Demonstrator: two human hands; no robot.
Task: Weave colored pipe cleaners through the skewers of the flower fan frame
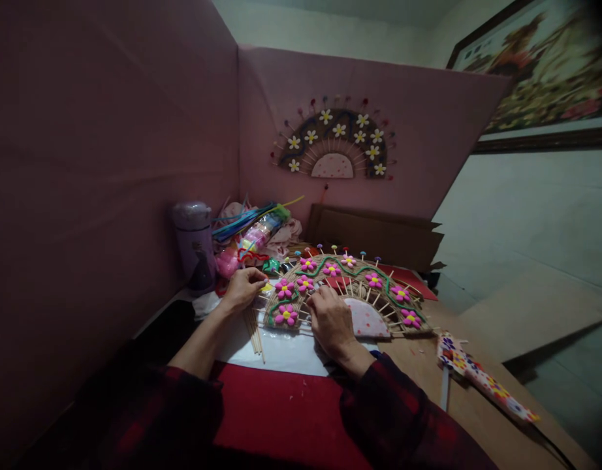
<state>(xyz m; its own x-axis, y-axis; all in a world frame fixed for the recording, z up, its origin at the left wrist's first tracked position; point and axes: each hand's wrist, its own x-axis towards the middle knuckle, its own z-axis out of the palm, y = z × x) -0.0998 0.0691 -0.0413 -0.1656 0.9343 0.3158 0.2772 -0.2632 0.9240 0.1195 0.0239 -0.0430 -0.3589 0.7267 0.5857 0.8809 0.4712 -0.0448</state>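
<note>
A fan-shaped craft piece lies in front of me, its twine-wrapped arc carrying pink clay flowers, a wavy green strip and thin wooden sticks tipped with small coloured balls. At its left outer edge, my left hand is closed in a pinch; what sits between the fingertips is too small to make out. My right hand rests over the fan's inner gap, fingers curled together by the sticks and left of the dotted half-circle. Its fingertips are partly hidden. Several loose wooden sticks lie below my left hand.
A purple flask stands at the left, beside a pile of clay packs and pipe cleaners. Folded cardboard leans behind. A flower-patterned glue gun lies at right. Another finished fan hangs on the pink panel.
</note>
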